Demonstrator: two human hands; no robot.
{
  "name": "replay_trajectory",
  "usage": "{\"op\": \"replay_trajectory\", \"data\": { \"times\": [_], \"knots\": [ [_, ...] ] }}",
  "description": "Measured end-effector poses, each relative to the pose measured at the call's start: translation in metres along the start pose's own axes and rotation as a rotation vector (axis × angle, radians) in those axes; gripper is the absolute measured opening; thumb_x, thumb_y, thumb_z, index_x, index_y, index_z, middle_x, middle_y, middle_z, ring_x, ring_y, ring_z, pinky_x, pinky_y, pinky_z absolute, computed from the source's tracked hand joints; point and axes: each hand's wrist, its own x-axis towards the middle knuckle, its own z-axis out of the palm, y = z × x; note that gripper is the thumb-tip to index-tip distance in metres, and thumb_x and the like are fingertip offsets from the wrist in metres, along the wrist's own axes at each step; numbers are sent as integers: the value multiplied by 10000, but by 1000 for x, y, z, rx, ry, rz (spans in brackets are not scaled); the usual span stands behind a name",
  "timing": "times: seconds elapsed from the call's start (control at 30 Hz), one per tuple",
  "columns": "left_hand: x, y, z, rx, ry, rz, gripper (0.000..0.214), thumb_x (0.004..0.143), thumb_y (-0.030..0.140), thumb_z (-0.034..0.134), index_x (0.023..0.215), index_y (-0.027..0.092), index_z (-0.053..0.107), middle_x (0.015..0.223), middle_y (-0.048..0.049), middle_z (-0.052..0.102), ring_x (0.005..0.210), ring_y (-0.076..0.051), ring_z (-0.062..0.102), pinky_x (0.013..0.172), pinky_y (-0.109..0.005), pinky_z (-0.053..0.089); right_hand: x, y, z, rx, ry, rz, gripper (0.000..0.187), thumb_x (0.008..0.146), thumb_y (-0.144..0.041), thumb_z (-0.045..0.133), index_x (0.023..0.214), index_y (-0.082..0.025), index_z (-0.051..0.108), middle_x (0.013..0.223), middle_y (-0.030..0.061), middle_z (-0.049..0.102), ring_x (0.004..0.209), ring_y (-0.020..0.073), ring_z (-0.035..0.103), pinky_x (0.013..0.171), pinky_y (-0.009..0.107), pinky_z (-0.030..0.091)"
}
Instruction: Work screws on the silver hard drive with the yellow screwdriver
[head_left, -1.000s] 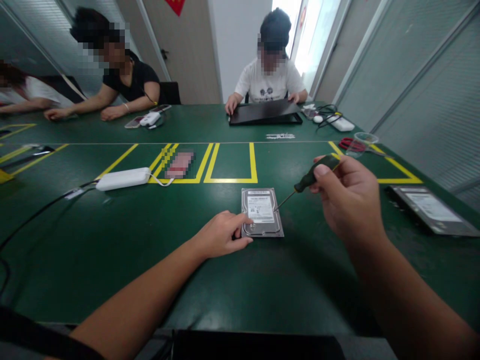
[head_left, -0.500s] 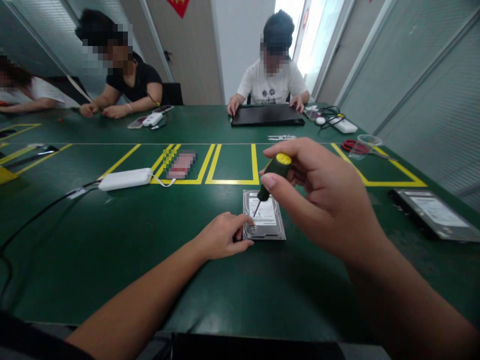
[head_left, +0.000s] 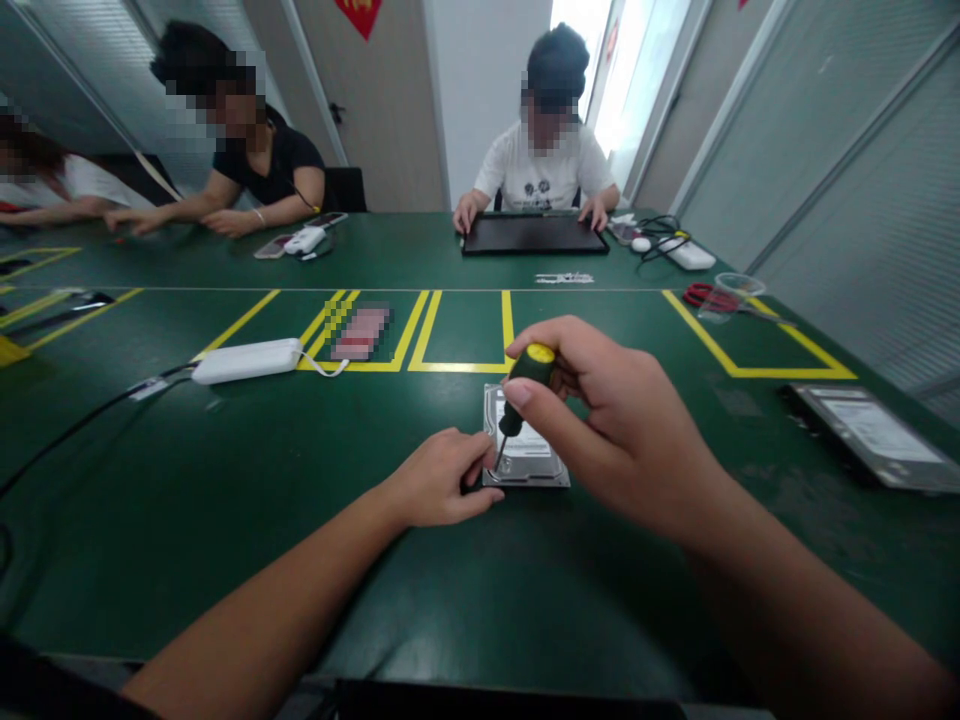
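A silver hard drive (head_left: 534, 463) with a white label lies flat on the green table (head_left: 300, 500) in front of me. My left hand (head_left: 442, 478) rests at its near left corner, with thumb and fingers closed on the drive's edge. My right hand (head_left: 607, 420) grips a screwdriver (head_left: 519, 392) with a black handle and yellow cap. It stands nearly upright, and its tip touches the drive near the near left corner, right by my left fingers. My right hand hides part of the drive.
Yellow tape boxes (head_left: 465, 330) mark the table beyond the drive. A white power adapter (head_left: 246, 360) with cable lies to the left, a second drive (head_left: 870, 432) to the right. Three other people sit at the far side, one with hands on a black laptop (head_left: 534, 234).
My right hand swung the screwdriver from a flat slant at the right to nearly upright, and lowered its tip onto the drive's near left corner. My left hand stayed put.
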Motion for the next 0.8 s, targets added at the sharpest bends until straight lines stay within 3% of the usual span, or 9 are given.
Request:
{"op": "replay_trajectory", "data": {
  "times": [0.37,0.8],
  "knots": [
    [-1,-3,-3,-97,-23,-11,158,801,260,663,853,198,528,727,35,551,643,-126,504,639,-259,385,-1,13,19,96,-144,61,140,933,-283,549,1007,-165,562,851,10,614,731,126,533,678,254,367],
    [1,-3,-5,-132,-43,-13,149,808,245,669,836,192,532,707,41,553,614,-109,503,623,-244,389,-5,22,31,114,-152,85,160,933,-293,540,1018,-158,554,842,16,600,727,129,523,687,257,361]
  ]
}}
